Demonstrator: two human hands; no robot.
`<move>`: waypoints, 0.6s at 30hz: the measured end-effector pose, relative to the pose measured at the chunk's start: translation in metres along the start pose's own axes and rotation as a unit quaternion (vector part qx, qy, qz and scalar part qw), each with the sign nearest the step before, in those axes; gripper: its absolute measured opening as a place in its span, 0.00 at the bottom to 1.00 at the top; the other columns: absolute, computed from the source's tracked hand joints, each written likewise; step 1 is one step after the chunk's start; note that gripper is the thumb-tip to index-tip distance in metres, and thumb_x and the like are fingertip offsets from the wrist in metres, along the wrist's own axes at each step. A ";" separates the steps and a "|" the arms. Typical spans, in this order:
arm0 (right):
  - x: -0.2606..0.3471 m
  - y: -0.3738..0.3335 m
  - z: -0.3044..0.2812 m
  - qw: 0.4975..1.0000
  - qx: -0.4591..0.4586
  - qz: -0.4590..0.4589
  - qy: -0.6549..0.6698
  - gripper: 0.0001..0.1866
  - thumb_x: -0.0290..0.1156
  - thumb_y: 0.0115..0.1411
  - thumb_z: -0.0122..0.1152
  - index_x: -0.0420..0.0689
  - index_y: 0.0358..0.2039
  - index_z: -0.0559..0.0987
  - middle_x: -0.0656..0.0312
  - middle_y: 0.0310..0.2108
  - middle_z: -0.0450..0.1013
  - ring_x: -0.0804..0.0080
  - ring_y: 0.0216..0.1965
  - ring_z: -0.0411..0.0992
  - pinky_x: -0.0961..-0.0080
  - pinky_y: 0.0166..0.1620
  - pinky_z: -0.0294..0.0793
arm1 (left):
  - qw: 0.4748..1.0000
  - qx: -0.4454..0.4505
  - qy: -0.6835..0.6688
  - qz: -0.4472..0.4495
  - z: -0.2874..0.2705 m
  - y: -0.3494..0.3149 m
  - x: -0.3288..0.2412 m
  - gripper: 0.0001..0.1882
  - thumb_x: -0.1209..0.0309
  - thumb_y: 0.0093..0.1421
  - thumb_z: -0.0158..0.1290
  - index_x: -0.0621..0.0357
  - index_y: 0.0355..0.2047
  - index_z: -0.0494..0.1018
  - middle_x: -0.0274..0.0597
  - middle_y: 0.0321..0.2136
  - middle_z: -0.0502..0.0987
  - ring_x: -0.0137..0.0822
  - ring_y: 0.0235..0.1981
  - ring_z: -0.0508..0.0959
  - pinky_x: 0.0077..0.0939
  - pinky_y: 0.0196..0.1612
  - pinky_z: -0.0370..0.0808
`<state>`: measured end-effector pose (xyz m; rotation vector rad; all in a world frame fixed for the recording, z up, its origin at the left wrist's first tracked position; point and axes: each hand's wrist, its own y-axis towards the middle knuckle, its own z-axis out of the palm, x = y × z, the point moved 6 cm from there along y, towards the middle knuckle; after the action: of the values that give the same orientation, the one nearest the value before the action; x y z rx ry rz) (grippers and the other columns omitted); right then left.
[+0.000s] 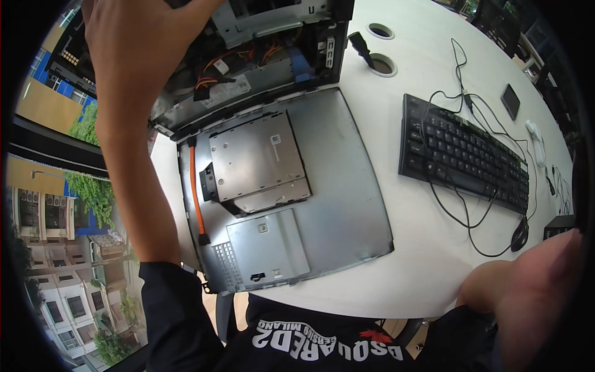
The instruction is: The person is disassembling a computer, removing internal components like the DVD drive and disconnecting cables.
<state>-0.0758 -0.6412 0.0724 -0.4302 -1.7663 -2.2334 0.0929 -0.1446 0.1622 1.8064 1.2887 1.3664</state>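
Observation:
At the top, my left hand (142, 37) is over the left part of an opened desktop computer case (260, 68). Its thumb stretches out to the right; its other fingers are cut off by the upper edge, so I cannot tell whether it grips the case. Wires and metal brackets show inside the case. A grey metal side panel (347, 186) lies flat in front of it. On the panel rest a silver optical drive (257, 155) and, to its left, an orange data cable (197, 192). Only my right arm (533, 297) shows, at the lower right; its hand is beyond the view.
A black keyboard (468, 152) with its cord lies on the white table (372, 130), a black mouse (520, 234) by its near corner. Farther right are a phone (511, 101) and a white cable (537, 141). A black plug (361, 49) pokes from a round table hole. A window borders the left.

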 end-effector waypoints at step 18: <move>-0.022 -0.066 -0.104 0.933 -0.173 0.156 -0.272 0.31 0.42 0.69 0.54 0.32 0.64 0.65 0.52 0.39 0.75 0.76 0.27 0.70 0.82 0.23 0.71 | 0.993 -0.062 -0.096 0.005 -0.003 0.008 -0.015 0.30 0.73 0.45 0.73 0.53 0.51 0.75 0.42 0.50 0.79 0.45 0.57 0.75 0.43 0.64 0.66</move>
<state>-0.0878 -0.7276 -0.0176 -1.4169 -1.3596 -2.3208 0.0928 -0.1618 0.1632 1.8129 1.0723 1.2156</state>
